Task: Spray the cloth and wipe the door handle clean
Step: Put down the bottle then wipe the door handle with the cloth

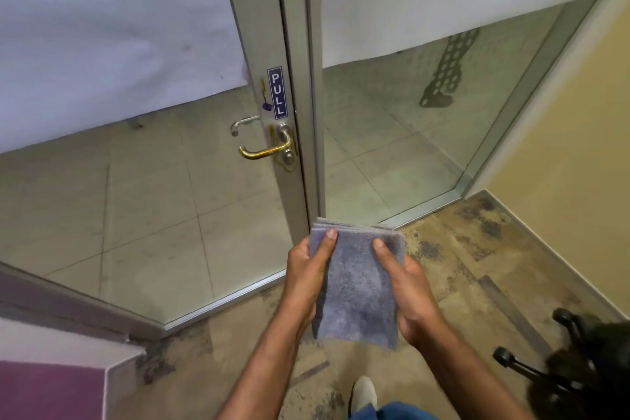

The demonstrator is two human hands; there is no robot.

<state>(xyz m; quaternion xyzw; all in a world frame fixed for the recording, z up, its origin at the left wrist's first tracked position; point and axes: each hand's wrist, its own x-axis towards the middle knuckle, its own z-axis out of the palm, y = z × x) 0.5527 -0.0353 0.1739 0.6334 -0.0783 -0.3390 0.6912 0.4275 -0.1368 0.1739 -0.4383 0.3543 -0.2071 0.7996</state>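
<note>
A folded grey cloth (pixel 358 286) is held flat between both hands in front of me. My left hand (pixel 306 274) grips its left edge with the thumb on top. My right hand (pixel 407 293) grips the right edge the same way. The metal lever door handle (pixel 266 150), with yellowish smears on it, sits on the aluminium door frame (pixel 293 44) above the cloth, well apart from it. A blue PULL sticker (pixel 276 93) is just above the handle. No spray bottle is in view.
Glass door panels stand left and right of the frame, with frosted upper parts. A black wheeled chair base (pixel 576 361) is at the lower right. A yellow wall (pixel 572 153) runs along the right. My shoe (pixel 364 392) is on the worn floor.
</note>
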